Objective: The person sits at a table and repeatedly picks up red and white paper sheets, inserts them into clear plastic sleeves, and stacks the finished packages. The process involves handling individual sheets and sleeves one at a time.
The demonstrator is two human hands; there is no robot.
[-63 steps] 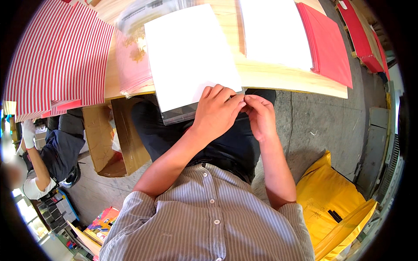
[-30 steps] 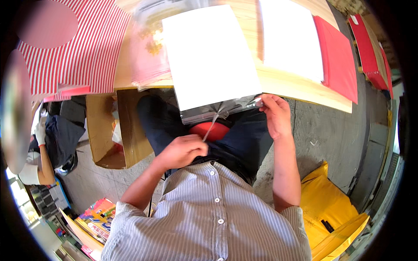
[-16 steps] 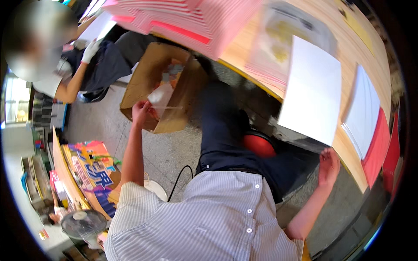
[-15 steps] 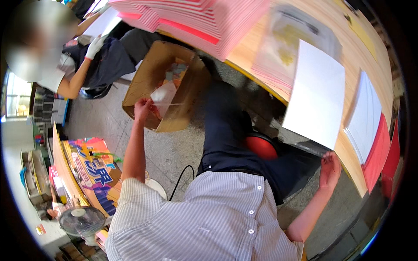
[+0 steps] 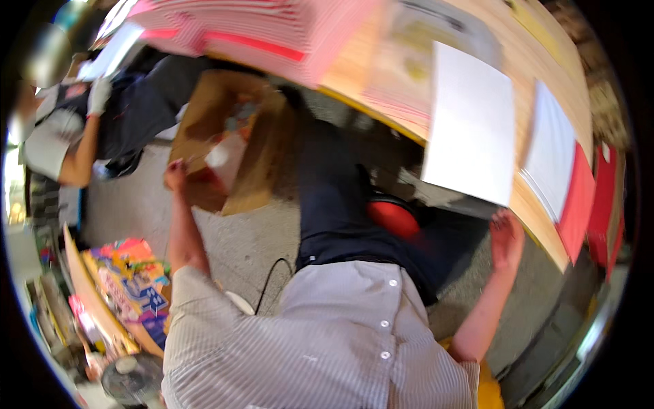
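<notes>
Head view: your left hand (image 5: 176, 174) pinches a light, limp clear bag (image 5: 225, 155) over the box (image 5: 225, 163); right hand (image 5: 505, 237) spread. Grip its edge.

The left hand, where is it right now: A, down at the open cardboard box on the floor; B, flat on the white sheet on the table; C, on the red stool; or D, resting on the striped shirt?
A: the left hand reaches out to the rim of the open cardboard box on the floor, far from the white sheet on the table.
</notes>
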